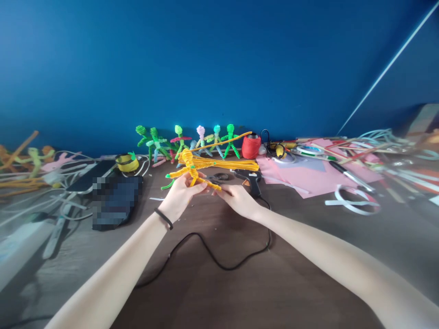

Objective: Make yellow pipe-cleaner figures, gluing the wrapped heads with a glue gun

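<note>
A yellow pipe-cleaner figure (pixel 190 163) with green arm tips is held above the table in front of me. My left hand (pixel 182 194) is closed around its lower body. My right hand (pixel 238 200) pinches the end of one wrapped yellow limb, just to the right. Another yellow strand stretches from the figure's head toward the upper right. Behind my hands lies a bundle of yellow pipe cleaners (pixel 228 164), partly covered by the figure. Black-handled scissors (pixel 221 177) and a black glue gun (pixel 253 182) rest just beyond my right hand.
Several colored pipe-cleaner figures (pixel 178 137) stand along the blue wall. A red spool (pixel 251 146) sits beside them. Pink paper sheets (pixel 308 176) and a marker (pixel 351 176) lie to the right. Leftward are a dark pouch-like item (pixel 120 201) and yellow tape (pixel 127 163). A black cord (pixel 219 266) crosses the tabletop.
</note>
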Demonstrator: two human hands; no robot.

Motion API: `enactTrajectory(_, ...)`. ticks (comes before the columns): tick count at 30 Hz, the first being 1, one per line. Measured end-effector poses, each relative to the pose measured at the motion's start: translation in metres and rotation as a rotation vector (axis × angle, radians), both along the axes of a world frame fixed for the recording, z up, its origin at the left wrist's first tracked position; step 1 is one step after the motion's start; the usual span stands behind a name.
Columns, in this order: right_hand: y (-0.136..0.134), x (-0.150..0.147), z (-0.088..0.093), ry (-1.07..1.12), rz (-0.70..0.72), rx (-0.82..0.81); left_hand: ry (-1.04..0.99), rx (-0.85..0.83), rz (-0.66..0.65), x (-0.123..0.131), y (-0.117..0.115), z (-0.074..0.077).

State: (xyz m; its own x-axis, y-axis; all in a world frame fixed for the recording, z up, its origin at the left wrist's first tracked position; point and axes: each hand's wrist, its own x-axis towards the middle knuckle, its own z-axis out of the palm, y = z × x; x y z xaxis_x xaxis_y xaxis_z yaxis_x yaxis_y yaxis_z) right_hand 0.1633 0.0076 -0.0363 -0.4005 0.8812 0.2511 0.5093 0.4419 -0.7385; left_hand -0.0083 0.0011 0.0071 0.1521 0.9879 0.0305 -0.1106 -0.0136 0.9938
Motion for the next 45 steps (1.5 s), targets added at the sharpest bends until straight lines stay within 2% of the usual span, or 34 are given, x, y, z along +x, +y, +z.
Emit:
enactTrajectory(4, -0.006, -0.004, 0.001, -0.069, -0.008, 0.011, -0.064, -0.001, -0.019, 0.004, -0.002, -0.004)
enactTrajectory(7, -0.012, -0.008, 0.005, -0.132, -0.015, 0.025, -0.035, 0.039, 0.072, 0.009, -0.005, -0.006)
enactTrajectory(10, -0.018, -0.011, 0.009, -0.212, -0.007, 0.037, 0.095, 0.088, 0.230, 0.012, -0.005, -0.007)
enactTrajectory(13, -0.020, -0.012, 0.011, -0.270, 0.010, 0.054, 0.265, 0.209, 0.279, 0.011, -0.004, -0.012)
enactTrajectory(18, -0.017, -0.008, 0.010, -0.282, 0.025, 0.113, 0.478, 0.438, 0.238, 0.006, -0.003, -0.019)
enactTrajectory(25, -0.010, -0.002, 0.012, -0.289, -0.011, 0.188, 0.621, 0.494, 0.123, 0.000, -0.003, -0.018)
enactTrajectory(29, -0.005, 0.000, 0.011, -0.179, -0.019, 0.181, 0.564, 0.408, 0.079, 0.002, -0.001, -0.017)
enactTrajectory(33, -0.002, 0.002, 0.011, 0.001, -0.021, 0.141, 0.439, 0.231, 0.039, 0.006, -0.003, -0.008)
enactTrajectory(36, -0.002, 0.002, 0.014, 0.101, -0.022, 0.092, 0.375, 0.198, 0.031, 0.007, -0.004, -0.002)
enactTrajectory(45, -0.001, 0.000, 0.012, 0.176, 0.020, 0.071, 0.037, 0.030, -0.046, 0.004, -0.005, -0.006)
